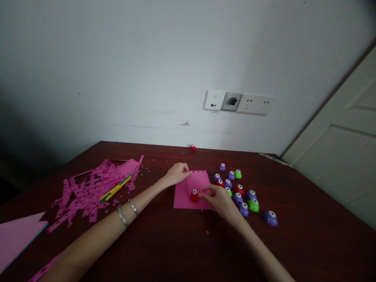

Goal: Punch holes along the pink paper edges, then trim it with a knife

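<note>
A larger pink sheet [179, 199] lies on the table, with a smaller pink sheet [198, 180] over it; small punched holes run along the smaller sheet's top edge. My left hand [178, 173] has its fingers closed on the smaller sheet's upper left corner. A red craft paper punch [194, 196] with a white and black top sits at that sheet's lower edge. Against the punch's right side are the closed thumb and fingertips of my right hand [219, 199]; their exact hold is partly hidden.
Purple punches [270, 218], green punches [253, 205] and red punches [239, 189] cluster right of my right hand. Another red punch [193, 147] stands by the wall. Leftward lie pink scraps [88, 188], a yellow utility knife [117, 187] and pink sheets [20, 237].
</note>
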`<state>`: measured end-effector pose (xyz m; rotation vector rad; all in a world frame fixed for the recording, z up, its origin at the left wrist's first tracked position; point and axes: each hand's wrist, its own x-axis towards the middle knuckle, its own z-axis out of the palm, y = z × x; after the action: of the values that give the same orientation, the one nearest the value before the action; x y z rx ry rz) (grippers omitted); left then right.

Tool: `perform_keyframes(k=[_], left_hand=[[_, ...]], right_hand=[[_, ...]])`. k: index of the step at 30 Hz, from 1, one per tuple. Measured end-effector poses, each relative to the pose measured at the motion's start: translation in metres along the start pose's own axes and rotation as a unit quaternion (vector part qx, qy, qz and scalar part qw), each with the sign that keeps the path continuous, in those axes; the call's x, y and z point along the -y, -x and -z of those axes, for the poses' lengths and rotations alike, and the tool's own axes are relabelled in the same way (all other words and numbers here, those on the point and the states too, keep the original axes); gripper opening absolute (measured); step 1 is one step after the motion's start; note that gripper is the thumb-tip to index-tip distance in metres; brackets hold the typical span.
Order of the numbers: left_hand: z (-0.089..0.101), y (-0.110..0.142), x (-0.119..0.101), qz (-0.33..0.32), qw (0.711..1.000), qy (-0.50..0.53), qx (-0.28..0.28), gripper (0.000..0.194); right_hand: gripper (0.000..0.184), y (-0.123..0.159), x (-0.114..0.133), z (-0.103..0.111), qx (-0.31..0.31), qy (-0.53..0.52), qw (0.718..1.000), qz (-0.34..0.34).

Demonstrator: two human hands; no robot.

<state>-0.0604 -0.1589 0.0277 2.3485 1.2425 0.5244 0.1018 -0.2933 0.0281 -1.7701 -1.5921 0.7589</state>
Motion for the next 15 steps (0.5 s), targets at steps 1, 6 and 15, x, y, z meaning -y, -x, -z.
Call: perform_keyframes(k=[1, 6, 15], left_hand=[[0.004, -0.001, -0.002, -0.010, 1.000, 0.014, -0.005, 0.029], [0.021, 0.000, -0.008, -0.058, 0.991, 0.098, 0.068, 0.036], [0.033, 0.020, -0.016, 0.013, 0.948, 0.155, 0.277, 0.045]], right_hand=[[0.021, -0.002, 0.002, 0.002, 0.019, -0.015, 1.000, -0.019], [0.037, -0.015, 0.013, 0.007, 0.166, -0.059, 0.981, -0.081], [0.051, -0.039, 0.020, 0.011, 0.234, 0.013, 0.971, -0.044]])
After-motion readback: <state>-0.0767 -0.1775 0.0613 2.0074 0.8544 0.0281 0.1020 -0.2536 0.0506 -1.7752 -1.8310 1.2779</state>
